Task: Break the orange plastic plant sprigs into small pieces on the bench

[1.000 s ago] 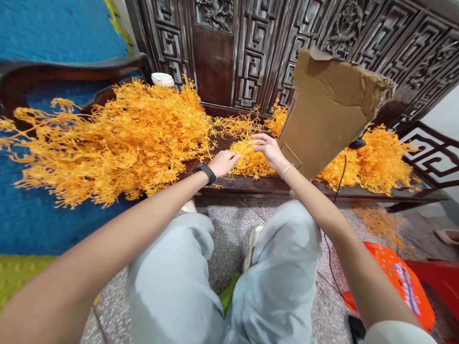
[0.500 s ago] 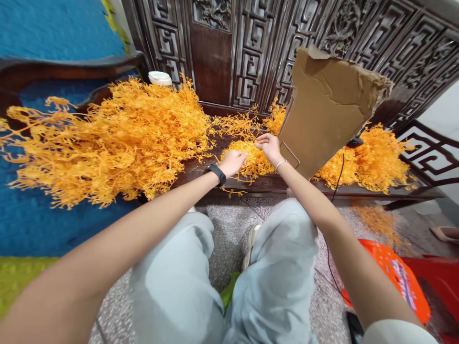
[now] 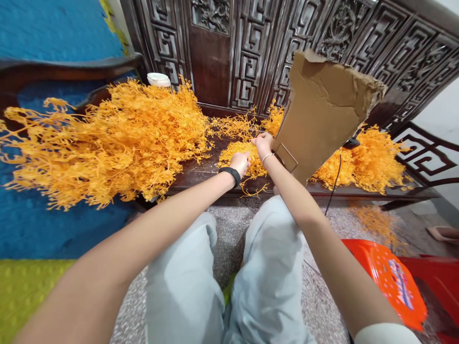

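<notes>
My left hand (image 3: 240, 163), below a black wristband, is closed over the front of a small orange pile (image 3: 229, 152). Thin orange strands (image 3: 255, 191) hang below it over the bench edge. Beyond it, my right hand (image 3: 264, 142) is closed at the pile's right side, its fingertips pinched together. What either hand grips is too small to make out. A bent brown cardboard piece (image 3: 315, 114) stands upright just right of my right hand, with a thin metal frame at its lower left. A large orange heap (image 3: 143, 138) spreads to the left.
More orange bunches (image 3: 376, 157) lie on the dark wooden bench (image 3: 201, 177) at the right, beside a black cable (image 3: 334, 184). A white round container (image 3: 158, 80) stands behind the large heap. A red stool (image 3: 390, 277) is at the lower right.
My left hand has moved right, closer to my right hand, which has shifted slightly left with its fingers drawn together. Loose strands now hang below my left hand. My knees are closer together.
</notes>
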A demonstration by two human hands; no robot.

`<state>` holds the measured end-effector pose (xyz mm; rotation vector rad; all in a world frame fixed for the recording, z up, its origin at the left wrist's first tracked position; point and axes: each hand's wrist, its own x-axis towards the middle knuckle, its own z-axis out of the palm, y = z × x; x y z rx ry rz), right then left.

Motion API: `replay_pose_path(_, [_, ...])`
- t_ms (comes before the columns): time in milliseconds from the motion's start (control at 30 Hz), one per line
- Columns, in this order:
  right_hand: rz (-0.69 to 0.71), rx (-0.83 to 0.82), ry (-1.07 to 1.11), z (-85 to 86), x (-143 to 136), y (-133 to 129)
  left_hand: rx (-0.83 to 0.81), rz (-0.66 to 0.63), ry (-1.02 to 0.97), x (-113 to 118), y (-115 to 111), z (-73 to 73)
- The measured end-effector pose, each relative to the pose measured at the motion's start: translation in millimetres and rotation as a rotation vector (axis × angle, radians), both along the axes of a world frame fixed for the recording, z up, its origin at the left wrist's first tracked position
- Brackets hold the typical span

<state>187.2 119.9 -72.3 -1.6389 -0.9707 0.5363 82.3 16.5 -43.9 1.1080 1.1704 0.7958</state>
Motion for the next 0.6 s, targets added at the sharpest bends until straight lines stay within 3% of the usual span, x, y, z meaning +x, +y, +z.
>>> replay_pose_path(233, [0.008,0.018,-0.109,1.3,-13.1,0.6,-0.091,0.079,-0.004,-6.7,0.7,2.6])
replay_pose_path(600, [-0.026,-0.004,-0.010,3.1,-31.8,12.2,-0.038,0.060,-0.007,-17.0,6.7,2.6])
